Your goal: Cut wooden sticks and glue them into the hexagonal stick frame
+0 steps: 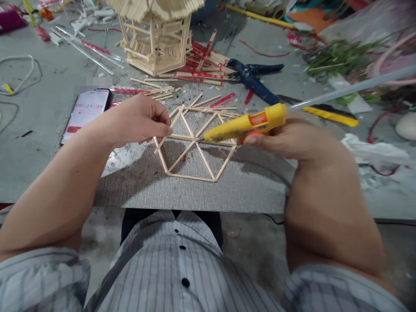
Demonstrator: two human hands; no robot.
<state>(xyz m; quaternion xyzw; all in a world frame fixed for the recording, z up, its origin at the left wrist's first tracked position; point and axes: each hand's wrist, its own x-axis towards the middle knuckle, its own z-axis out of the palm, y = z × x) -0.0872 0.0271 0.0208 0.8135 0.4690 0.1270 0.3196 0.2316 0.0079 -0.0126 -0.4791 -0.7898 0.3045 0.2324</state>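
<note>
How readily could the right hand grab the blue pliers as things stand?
Probably not readily: the right hand is holding the yellow glue gun. With that set down, the blue pliers just beyond look within reach.

Stick house (156,50): roof cut off by the top edge.
Glue stick (351,89): far end past the right edge.
Pink hoop (380,65): likewise cut.
Phone (85,112): corner behind my left forearm (65,182); small print illegible.
Stick (160,144): middle hidden by fingertips of my left hand (136,119).
My right hand (282,138): fingers partly behind the glue gun (235,128).
My sleeves (39,281): cut by the bottom edge.
</note>
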